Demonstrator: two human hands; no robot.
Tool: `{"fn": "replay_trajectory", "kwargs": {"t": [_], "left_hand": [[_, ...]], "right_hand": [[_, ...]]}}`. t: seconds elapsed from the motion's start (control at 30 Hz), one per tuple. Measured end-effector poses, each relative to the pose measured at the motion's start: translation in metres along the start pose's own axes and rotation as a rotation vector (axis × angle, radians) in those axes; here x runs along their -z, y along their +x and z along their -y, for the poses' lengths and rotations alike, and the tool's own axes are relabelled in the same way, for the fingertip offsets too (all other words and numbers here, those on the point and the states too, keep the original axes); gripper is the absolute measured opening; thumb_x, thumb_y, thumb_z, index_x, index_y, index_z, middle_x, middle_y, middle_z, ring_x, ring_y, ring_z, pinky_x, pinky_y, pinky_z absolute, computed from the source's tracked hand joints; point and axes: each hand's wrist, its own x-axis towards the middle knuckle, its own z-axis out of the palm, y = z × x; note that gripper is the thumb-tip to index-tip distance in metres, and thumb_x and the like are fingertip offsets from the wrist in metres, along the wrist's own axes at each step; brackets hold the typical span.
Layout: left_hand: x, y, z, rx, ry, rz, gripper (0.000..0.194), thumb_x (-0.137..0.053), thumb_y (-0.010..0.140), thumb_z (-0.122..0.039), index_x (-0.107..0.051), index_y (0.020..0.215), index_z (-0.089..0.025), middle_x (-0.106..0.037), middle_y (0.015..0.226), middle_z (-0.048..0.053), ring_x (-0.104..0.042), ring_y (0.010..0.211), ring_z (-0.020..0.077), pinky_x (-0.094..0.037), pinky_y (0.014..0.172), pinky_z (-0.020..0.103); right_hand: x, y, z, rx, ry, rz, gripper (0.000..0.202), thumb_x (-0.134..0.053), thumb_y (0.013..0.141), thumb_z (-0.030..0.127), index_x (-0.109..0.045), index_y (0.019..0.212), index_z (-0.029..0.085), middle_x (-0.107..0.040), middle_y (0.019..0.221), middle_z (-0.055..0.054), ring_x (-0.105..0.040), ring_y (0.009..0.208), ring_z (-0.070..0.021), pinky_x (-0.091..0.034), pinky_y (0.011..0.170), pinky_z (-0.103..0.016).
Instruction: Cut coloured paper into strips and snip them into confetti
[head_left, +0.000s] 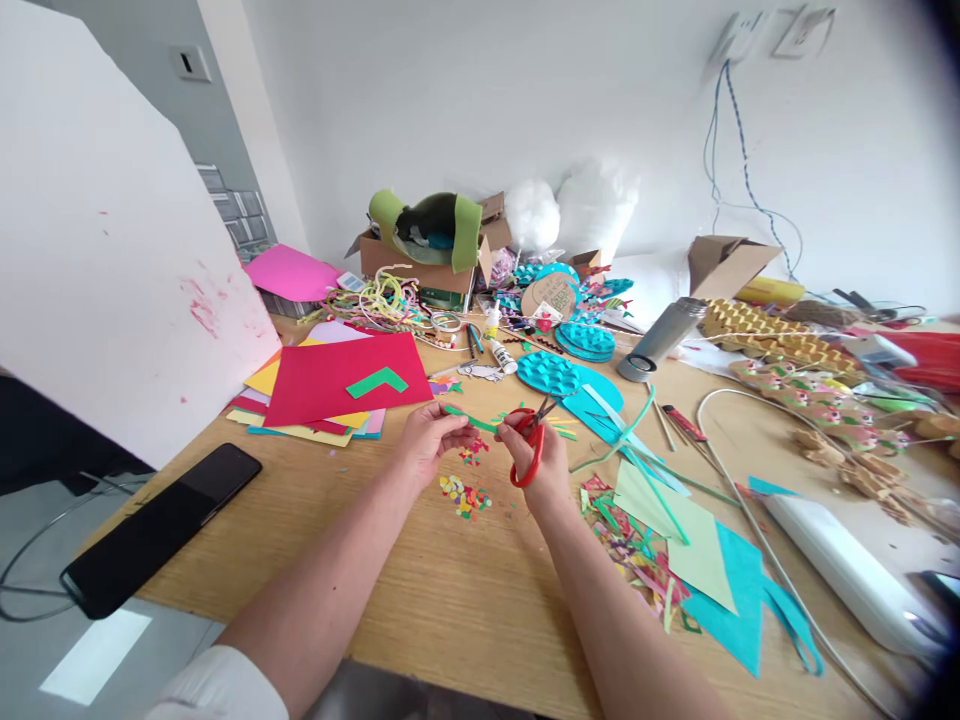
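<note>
A narrow green paper strip [480,424] stretches between my two hands above the table. My left hand [429,440] is closed, pinching the strip's left part. With red-handled scissors [534,452] hooked in it, my right hand [546,468] is closed too, and its fingertips are at the strip's other end. The scissor blades point up and away from the strip. Beneath the hands lie a small pile of red paper bits [474,453] and a pile of mixed coloured bits [466,496]. An angled green paper piece [378,382] rests on red paper [341,372] to the left.
A black phone [161,530] lies at the left table edge. Paper scraps [637,560] and blue sheets [731,600] spread at right, beside a white device [847,570] and a cable. Behind stand glue bottles [503,357], a grey flask [661,340] and a cardboard box [416,265].
</note>
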Motion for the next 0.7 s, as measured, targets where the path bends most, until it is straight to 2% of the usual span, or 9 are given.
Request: {"fn": "replay_trajectory", "kwargs": {"t": [0.23, 0.3, 0.4, 0.53, 0.7], "left_hand": [[0.001, -0.002, -0.001, -0.024, 0.136, 0.062, 0.029, -0.073, 0.059, -0.013, -0.061, 0.086, -0.014, -0.068, 0.068, 0.003, -0.067, 0.064, 0.0172, -0.053, 0.07, 0.033], [0.0, -0.004, -0.005, -0.002, 0.223, 0.118, 0.03, -0.075, 0.06, -0.018, -0.065, 0.088, -0.013, -0.069, 0.073, 0.005, -0.068, 0.069, 0.0183, -0.052, 0.074, 0.034], [-0.002, -0.008, -0.009, -0.001, 0.394, 0.178, 0.027, -0.076, 0.062, -0.03, -0.07, 0.081, -0.012, -0.071, 0.079, 0.008, -0.067, 0.074, 0.0189, -0.05, 0.077, 0.033], [-0.011, -0.014, -0.008, -0.011, 0.545, 0.277, 0.028, -0.077, 0.059, -0.034, -0.072, 0.077, -0.013, -0.071, 0.073, 0.007, -0.064, 0.07, 0.017, -0.048, 0.074, 0.03], [-0.025, -0.024, -0.005, 0.029, 0.641, 0.33, 0.022, -0.075, 0.06, -0.032, -0.07, 0.071, -0.015, -0.069, 0.062, 0.006, -0.064, 0.062, 0.0174, -0.047, 0.065, 0.028]], "right_hand": [[0.007, 0.002, 0.001, 0.008, 0.022, -0.102, 0.031, -0.072, 0.065, 0.039, -0.055, 0.078, 0.016, -0.058, 0.068, -0.001, -0.054, 0.064, -0.0153, -0.042, 0.061, -0.027], [0.011, 0.004, 0.004, -0.014, -0.019, -0.054, 0.03, -0.072, 0.064, 0.037, -0.055, 0.077, 0.016, -0.057, 0.068, -0.001, -0.053, 0.062, -0.0147, -0.041, 0.059, -0.026], [0.017, 0.005, 0.012, -0.047, -0.113, 0.092, 0.028, -0.072, 0.063, 0.034, -0.055, 0.075, 0.016, -0.055, 0.063, 0.001, -0.05, 0.058, -0.0133, -0.039, 0.055, -0.025], [0.022, 0.002, 0.024, -0.061, -0.184, 0.245, 0.026, -0.071, 0.062, 0.032, -0.054, 0.073, 0.016, -0.055, 0.062, 0.002, -0.05, 0.056, -0.0121, -0.039, 0.052, -0.023], [0.03, -0.008, 0.035, -0.058, -0.252, 0.283, 0.021, -0.068, 0.068, 0.031, -0.054, 0.072, 0.016, -0.057, 0.062, 0.001, -0.051, 0.057, -0.0124, -0.038, 0.051, -0.022]]}}
